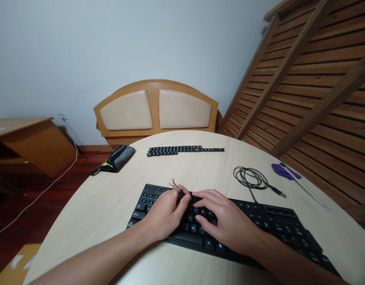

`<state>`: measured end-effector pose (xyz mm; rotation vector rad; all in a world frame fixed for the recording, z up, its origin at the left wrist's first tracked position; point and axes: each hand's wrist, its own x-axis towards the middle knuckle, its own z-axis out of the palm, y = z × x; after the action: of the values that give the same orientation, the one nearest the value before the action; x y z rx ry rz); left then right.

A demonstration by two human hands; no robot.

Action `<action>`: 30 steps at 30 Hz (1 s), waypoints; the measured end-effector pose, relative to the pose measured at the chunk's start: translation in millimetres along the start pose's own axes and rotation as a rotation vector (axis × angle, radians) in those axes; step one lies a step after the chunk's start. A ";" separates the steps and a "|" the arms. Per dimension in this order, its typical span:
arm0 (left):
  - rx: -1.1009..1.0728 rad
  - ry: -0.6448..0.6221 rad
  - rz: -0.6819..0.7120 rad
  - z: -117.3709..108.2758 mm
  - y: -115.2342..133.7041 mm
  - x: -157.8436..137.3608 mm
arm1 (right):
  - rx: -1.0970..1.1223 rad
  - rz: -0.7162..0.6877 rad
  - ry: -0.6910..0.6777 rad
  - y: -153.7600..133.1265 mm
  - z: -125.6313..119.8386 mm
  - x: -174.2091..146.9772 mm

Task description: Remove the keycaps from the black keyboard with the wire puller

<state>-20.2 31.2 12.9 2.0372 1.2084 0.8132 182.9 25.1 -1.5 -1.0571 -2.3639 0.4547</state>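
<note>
Keyboard (186, 237) lies at the near side of my view, on the table (107, 206). I see the left hand (164, 209) pinching a slim two-pronged tool (176, 186) above it, while the right hand (226, 215) rests partly spread over the keys (193, 228). Beyond, a coiled cable (255, 187) lies rightward; farther back, black keycaps (170, 150) form rows.

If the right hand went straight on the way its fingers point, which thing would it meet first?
Probably the bare left hand: its thumb lies just ahead of the right hand over the long black keyboard, though depth is hard to judge.
</note>
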 end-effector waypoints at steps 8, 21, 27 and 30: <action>0.263 0.102 0.009 3.0 -3.8 -1.8 | 0.006 -0.011 0.020 -0.3 -0.6 0.1; 0.439 0.054 0.056 4.7 -7.0 -3.0 | -0.014 0.033 0.065 1.8 3.7 0.6; 0.303 0.001 -0.023 3.8 -4.7 0.1 | -0.024 0.046 0.062 2.4 5.6 0.0; 0.267 -0.007 -0.079 4.3 -5.5 2.2 | -0.038 0.031 0.063 1.0 6.6 -1.0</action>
<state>-18.9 34.4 6.4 2.1831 1.4489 0.6333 180.4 24.3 -7.6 -1.1110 -2.3117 0.3830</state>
